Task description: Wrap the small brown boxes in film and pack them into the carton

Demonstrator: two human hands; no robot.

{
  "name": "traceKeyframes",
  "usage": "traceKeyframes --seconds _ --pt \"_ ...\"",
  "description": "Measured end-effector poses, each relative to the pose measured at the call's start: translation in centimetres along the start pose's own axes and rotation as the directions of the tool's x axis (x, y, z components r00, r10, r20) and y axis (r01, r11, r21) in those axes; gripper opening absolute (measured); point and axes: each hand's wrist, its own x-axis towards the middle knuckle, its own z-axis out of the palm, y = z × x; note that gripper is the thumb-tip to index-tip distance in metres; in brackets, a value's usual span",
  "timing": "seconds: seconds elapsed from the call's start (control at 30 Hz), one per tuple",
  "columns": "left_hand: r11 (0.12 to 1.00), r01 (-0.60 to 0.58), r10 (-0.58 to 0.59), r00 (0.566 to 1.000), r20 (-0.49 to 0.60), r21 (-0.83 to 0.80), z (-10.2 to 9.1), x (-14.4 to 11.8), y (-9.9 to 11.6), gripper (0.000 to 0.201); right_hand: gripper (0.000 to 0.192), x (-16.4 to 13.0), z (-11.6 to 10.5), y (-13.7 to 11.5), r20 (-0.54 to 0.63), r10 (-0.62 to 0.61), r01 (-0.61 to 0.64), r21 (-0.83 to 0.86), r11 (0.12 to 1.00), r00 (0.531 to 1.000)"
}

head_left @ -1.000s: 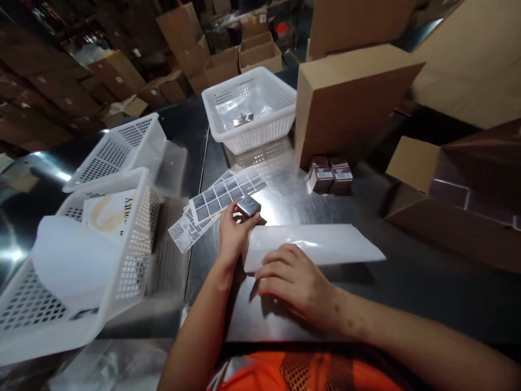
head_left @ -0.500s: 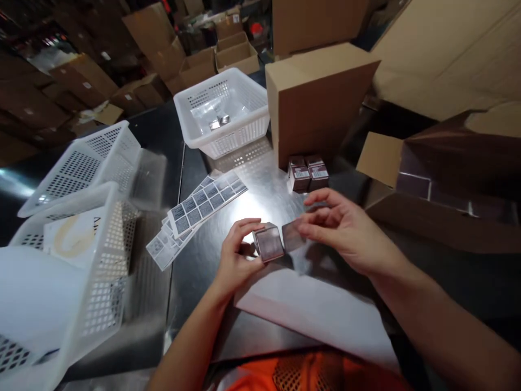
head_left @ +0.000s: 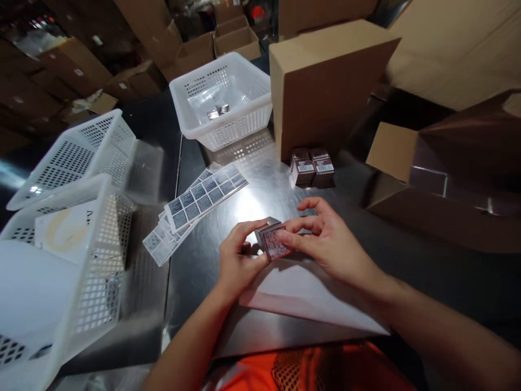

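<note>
My left hand (head_left: 238,260) grips a small dark box (head_left: 269,221) by its sides, held up over the metal table. A square printed label (head_left: 273,245) lies against the box face towards me. The thumb and index finger of my right hand (head_left: 325,236) pinch its right side, while the other fingers curl loosely. Whether the whole label touches the box cannot be seen. Below my hands lies a white sheet of paper (head_left: 309,298). To the left, several overlapping sheets of square labels (head_left: 205,198) are spread out. Two small maroon boxes (head_left: 312,168) stand side by side beyond my right hand.
A white basket (head_left: 228,130) with small silvery pieces stands at the back. Two more white baskets (head_left: 108,217) are on the left. An upright cardboard box (head_left: 325,98) stands behind the maroon boxes. On the right, an open carton (head_left: 448,217) holds dark boxes.
My right hand has moved left and brought the label from beside the small box onto its face. The left hand still holds the box, now slightly turned. The view has shifted a little.
</note>
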Motion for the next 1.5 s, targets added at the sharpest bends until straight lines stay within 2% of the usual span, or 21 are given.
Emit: traceKeyframes --seconds 0.1,0.37,0.5,0.6,0.7,0.8,0.87,0.93,0.97,1.0,1.03,1.07,1.1,1.2,1.27,1.33,1.37,1.4,1.43,1.47,1.5 --pt "1.000 -0.015 0.015 1.000 -0.010 0.014 0.0 -0.1 -0.1 0.043 0.074 -0.1 0.2 0.0 -0.019 0.010 -0.010 0.015 1.000 1.000" --pt "0.979 -0.173 0.171 0.985 0.031 0.107 -0.2 -0.1 -0.5 0.040 0.077 0.1 0.2 0.0 -0.031 0.006 -0.005 0.031 1.000 1.000" --pt "0.970 -0.212 0.209 0.977 0.038 0.121 -0.1 -0.1 -0.5 0.041 0.074 0.1 0.3 0.3 -0.030 -0.012 0.013 0.024 1.000 0.999" --pt "0.964 -0.228 0.226 0.974 0.034 0.133 -0.1 -0.3 -0.4 0.041 0.066 -0.1 0.6 1.1 -0.048 -0.072 0.072 0.010 0.997 0.996" --pt "0.962 -0.227 0.226 0.974 0.023 0.150 0.0 -0.3 -0.2 0.040 0.060 0.1 0.6 2.1 -0.112 -0.193 0.182 -0.097 0.979 0.975" --pt "0.973 -0.177 0.172 0.984 0.040 0.151 0.0 0.1 0.0 0.041 0.075 1.3 -0.3 2.2 -0.180 -0.262 0.227 -0.191 0.955 0.948" --pt "0.978 -0.156 0.143 0.984 0.102 0.137 -0.2 0.2 0.3 0.039 0.086 2.3 -1.2 1.8 -0.122 -0.186 0.164 -0.174 0.971 0.975" --pt "0.978 -0.165 0.141 0.974 0.179 0.124 -0.6 -0.2 0.3 0.038 0.085 2.7 -1.9 1.1 0.086 -0.025 0.036 -0.128 0.991 0.996" --pt "0.977 -0.174 0.143 0.965 0.220 0.126 -0.9 -0.5 0.1 0.040 0.082 2.7 -2.1 0.8 0.209 0.055 -0.033 -0.108 0.994 0.976" --pt "0.970 -0.190 0.160 0.969 0.190 0.151 -1.3 -0.8 -0.3 0.046 0.079 2.5 -2.1 0.6 0.306 0.107 -0.082 -0.093 0.992 0.946" --pt "0.960 -0.195 0.167 0.975 0.143 0.204 -1.7 -0.9 -0.8 0.055 0.080 2.4 -2.2 0.4 0.352 0.122 -0.103 -0.071 0.992 0.928" --pt "0.943 -0.203 0.177 0.977 0.116 0.265 -2.1 -0.9 -1.5 0.062 0.083 2.2 -2.1 0.4 0.362 0.109 -0.100 -0.044 0.994 0.926" --pt "0.926 -0.221 0.188 0.973 0.134 0.306 -2.4 -0.7 -2.1 0.068 0.089 2.1 -2.1 0.5 0.355 0.086 -0.077 -0.038 0.996 0.931" --pt "0.889 -0.241 0.139 0.952 0.273 0.389 -2.6 0.1 -2.8 0.078 0.100 2.0 -1.8 0.9 0.286 0.006 0.035 -0.139 0.990 0.958" --pt "0.882 -0.221 0.085 0.943 0.321 0.416 -2.4 0.0 -2.2 0.088 0.094 1.4 -1.5 0.8 0.249 -0.040 0.103 -0.244 0.964 0.968" --pt "0.900 -0.185 0.074 0.957 0.280 0.396 -2.0 -0.6 -1.1 0.099 0.079 0.0 -1.6 0.1 0.209 -0.153 0.218 -0.337 0.916 0.966" --pt "0.913 -0.174 0.084 0.965 0.246 0.369 -1.8 -0.9 -0.6 0.104 0.071 -1.1 -2.0 -0.5 0.177 -0.252 0.302 -0.379 0.875 0.951" --pt "0.925 -0.169 0.099 0.972 0.215 0.340 -1.7 -1.1 -0.2 0.108 0.063 -2.3 -2.8 -1.2 0.130 -0.383 0.401 -0.431 0.809 0.914" --pt "0.934 -0.167 0.109 0.975 0.193 0.317 -1.6 -1.2 0.1 0.111 0.057 -3.6 -3.9 -2.0 0.076 -0.522 0.486 -0.498 0.718 0.850" --pt "0.939 -0.166 0.114 0.977 0.180 0.303 -1.6 -1.3 0.3 0.112 0.054 -4.9 -5.3 -2.7 0.021 -0.653 0.537 -0.589 0.604 0.757" --pt "0.939 -0.162 0.113 0.979 0.172 0.304 -1.7 -1.2 0.5 0.111 0.053 -6.2 -7.1 -3.5 -0.040 -0.770 0.526 -0.707 0.472 0.637"
